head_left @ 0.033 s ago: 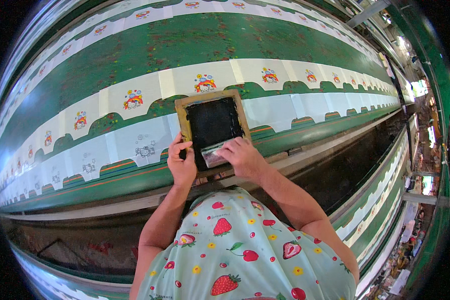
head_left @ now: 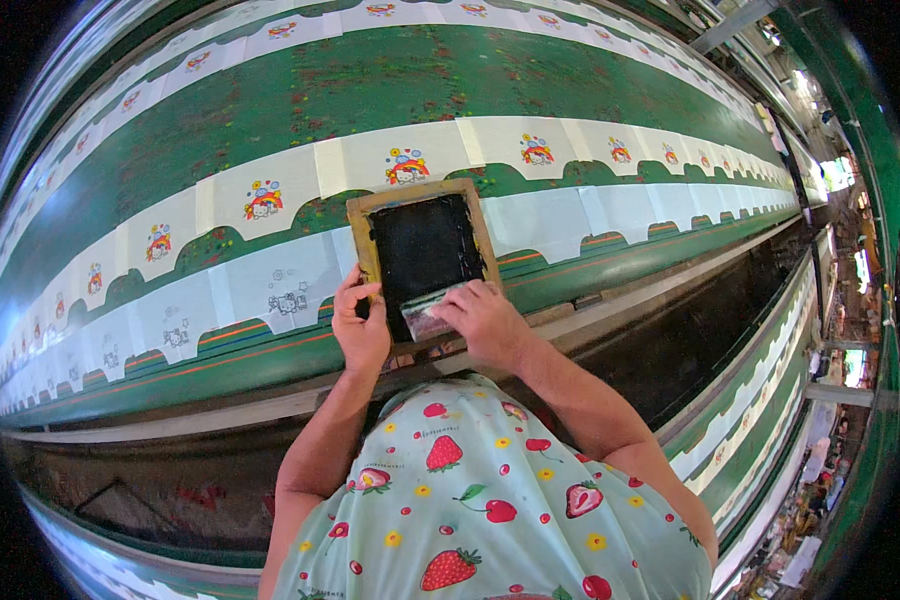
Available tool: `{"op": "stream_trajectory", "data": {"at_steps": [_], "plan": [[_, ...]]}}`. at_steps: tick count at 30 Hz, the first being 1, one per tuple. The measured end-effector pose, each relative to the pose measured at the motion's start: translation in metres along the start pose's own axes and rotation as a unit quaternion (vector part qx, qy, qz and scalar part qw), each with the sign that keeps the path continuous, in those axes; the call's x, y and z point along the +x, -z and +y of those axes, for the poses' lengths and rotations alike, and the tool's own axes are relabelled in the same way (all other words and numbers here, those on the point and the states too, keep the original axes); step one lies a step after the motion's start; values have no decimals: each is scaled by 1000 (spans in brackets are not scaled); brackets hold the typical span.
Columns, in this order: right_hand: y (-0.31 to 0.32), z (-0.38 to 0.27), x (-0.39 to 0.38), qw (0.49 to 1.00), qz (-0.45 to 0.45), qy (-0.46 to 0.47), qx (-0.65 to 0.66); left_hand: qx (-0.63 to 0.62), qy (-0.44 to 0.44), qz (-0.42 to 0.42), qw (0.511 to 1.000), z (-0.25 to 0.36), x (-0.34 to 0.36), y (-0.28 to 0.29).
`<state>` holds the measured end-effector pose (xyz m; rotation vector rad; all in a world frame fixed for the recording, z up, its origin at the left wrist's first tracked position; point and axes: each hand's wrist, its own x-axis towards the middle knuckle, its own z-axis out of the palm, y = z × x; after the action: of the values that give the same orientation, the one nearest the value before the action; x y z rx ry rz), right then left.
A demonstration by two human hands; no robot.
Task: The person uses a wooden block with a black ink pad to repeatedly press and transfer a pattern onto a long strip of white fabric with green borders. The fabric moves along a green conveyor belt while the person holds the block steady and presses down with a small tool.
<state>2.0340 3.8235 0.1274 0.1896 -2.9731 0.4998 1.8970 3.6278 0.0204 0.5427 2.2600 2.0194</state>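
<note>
Over the green tabletop (head_left: 390,80), the wood-framed printing screen (head_left: 425,240) sits at twelve o'clock from me, its eight-o'clock edge clamped in my left grip (head_left: 361,330), while my right grip (head_left: 488,320), at its five o'clock, pinches the squeegee (head_left: 424,320) at six o'clock inside it.

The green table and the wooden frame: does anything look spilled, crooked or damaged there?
Mainly the marks: reddish and yellowish specks dot the green table beyond the printed sheets, perhaps old colour splashes. Inside the wooden frame, the black area has ragged edges, as if smeared. Nothing looks clearly broken.
</note>
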Motion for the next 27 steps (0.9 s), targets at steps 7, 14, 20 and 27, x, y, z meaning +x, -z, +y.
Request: {"op": "stream_trajectory", "data": {"at_steps": [7, 14, 20, 27], "plan": [[1, -6, -22, 999, -10, -19, 49, 116, -4, -6, 993, 6, 2, -9], [3, 29, -68, 968, 158, -130, 144, 108, -41, 7, 993, 17, 4, -15], [7, 89, -130, 895, 206, -261, 298, 111, -94, 5, 989, 39, -10, -89], [44, 172, -197, 915, 214, -255, 227, 93, -91, 11, 991, 46, -34, -213]]}}
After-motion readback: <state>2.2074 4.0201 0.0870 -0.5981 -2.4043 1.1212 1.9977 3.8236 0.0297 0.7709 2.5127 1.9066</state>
